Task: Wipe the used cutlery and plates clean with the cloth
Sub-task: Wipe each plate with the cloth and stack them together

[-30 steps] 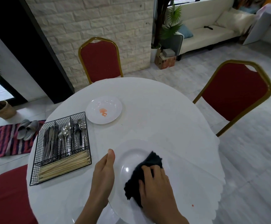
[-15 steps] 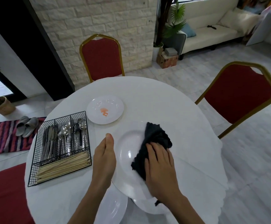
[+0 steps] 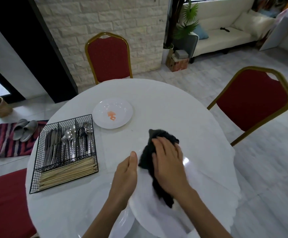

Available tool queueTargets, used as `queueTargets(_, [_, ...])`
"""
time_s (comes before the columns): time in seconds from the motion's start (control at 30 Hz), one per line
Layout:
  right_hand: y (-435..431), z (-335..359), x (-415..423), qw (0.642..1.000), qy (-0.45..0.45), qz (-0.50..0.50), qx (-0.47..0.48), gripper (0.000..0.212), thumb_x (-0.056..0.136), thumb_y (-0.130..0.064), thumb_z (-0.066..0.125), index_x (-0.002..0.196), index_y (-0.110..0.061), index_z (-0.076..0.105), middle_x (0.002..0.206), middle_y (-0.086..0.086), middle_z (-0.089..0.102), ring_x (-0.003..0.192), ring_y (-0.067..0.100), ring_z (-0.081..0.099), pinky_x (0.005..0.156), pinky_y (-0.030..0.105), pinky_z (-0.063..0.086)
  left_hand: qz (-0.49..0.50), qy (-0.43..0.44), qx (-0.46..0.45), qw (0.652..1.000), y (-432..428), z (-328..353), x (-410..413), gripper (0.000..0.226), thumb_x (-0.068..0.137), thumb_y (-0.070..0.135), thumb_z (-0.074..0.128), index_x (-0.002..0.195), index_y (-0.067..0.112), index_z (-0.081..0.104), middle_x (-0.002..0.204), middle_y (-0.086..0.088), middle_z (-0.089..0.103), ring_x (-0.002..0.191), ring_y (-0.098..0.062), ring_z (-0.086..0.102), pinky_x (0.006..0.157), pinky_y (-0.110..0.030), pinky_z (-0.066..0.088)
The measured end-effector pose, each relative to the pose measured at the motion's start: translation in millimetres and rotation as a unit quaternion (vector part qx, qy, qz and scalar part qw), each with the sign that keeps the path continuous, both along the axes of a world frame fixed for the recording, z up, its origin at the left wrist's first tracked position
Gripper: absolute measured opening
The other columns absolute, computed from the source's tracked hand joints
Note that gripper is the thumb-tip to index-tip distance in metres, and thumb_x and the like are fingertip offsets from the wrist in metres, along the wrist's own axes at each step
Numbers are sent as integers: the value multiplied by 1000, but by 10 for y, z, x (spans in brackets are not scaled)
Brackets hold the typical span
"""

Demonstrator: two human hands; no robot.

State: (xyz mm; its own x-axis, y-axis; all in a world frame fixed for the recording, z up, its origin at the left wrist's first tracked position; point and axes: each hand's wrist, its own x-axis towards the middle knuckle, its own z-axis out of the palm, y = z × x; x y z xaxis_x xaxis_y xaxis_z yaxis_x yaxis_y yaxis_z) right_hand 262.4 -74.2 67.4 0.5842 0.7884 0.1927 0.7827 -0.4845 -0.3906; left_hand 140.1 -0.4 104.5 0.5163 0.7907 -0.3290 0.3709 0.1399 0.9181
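While the left hand (image 3: 125,176) grips one plate (image 3: 189,170), the flat right hand (image 3: 170,162) presses one cloth (image 3: 146,158) on it; one stained plate (image 3: 122,105), one basket (image 3: 62,120) beyond.

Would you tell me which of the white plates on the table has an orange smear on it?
The small plate by the wire caddy, lying apart with nothing touching it. The large plate under the black cloth shows no smear.

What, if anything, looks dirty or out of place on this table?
The small plate beyond the cutlery basket carries an orange smear at its centre, not yet wiped. Nothing else stands out.
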Motion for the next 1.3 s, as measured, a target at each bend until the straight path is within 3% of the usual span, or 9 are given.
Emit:
queueTargets(0.1, [-149,-21,222,989,102,-100,-29,44,104,-43,25,120,-19,58,106,-2,67,94,22,62,83,37,49,40,-1,26,999,158,14,-128,50,102,56,35,78,14,47,72,7,47,70,-9,44,67,-29,36])
queueTargets(0.2, [-331,-24,140,909,368,-191,37,37,106,-45,35,108,-15,56,92,-5,63,83,14,62,64,23,46,72,-41,14,996,342,-39,-222,66,98,64,37,80,1,46,76,-3,47,73,-15,45,70,-34,37])
queueTargets(0.33, [-399,-107,-136,822,481,-279,124,29,106,-41,43,112,-18,58,104,-3,65,97,11,62,81,29,50,152,-73,-12,986,338,-122,-198,60,97,66,37,78,10,49,79,0,48,74,-13,47,70,-33,40])
queueTargets(0.5, [-391,-305,-339,760,551,-317,133,23,104,-31,49,107,-13,64,105,11,71,98,27,69,95,52,56,220,-94,-31,971,303,-189,-96,33,106,46,32,76,35,40,75,18,36,56,12,42,59,-9,36])
queueTargets(0.57, [-431,-360,-340,755,554,-325,132,22,104,-27,50,105,-10,64,104,14,70,98,31,69,93,55,56,196,-93,-44,975,307,-290,-114,26,107,44,32,98,36,54,91,23,46,80,16,47,80,-6,39])
queueTargets(0.63, [-493,-382,-321,751,553,-335,132,21,104,-23,51,105,-7,64,103,16,69,97,33,68,86,53,60,147,-67,-81,984,348,-454,-188,42,106,48,32,141,31,49,128,23,47,121,6,42,110,-21,31])
queueTargets(0.7, [-571,-422,-331,742,558,-347,133,19,104,-18,52,105,-4,64,101,17,68,91,32,67,69,43,60,93,-27,-110,989,413,-600,-246,60,101,61,34,151,28,42,149,18,43,137,-4,40,121,-35,27])
queueTargets(0.87, [-715,-564,-323,726,558,-380,132,19,103,-13,53,101,0,66,95,21,67,75,28,61,57,33,50,-24,40,-139,989,597,-679,-290,36,106,44,40,103,29,72,99,5,78,98,-16,72,88,-36,58])
queueTargets(1.3, [-681,-683,-136,749,543,-360,127,16,102,-15,57,102,-3,69,91,12,71,85,29,65,67,35,49,-59,133,-145,979,1370,-928,-400,29,106,25,45,106,14,71,94,-6,80,89,-27,76,83,-43,61])
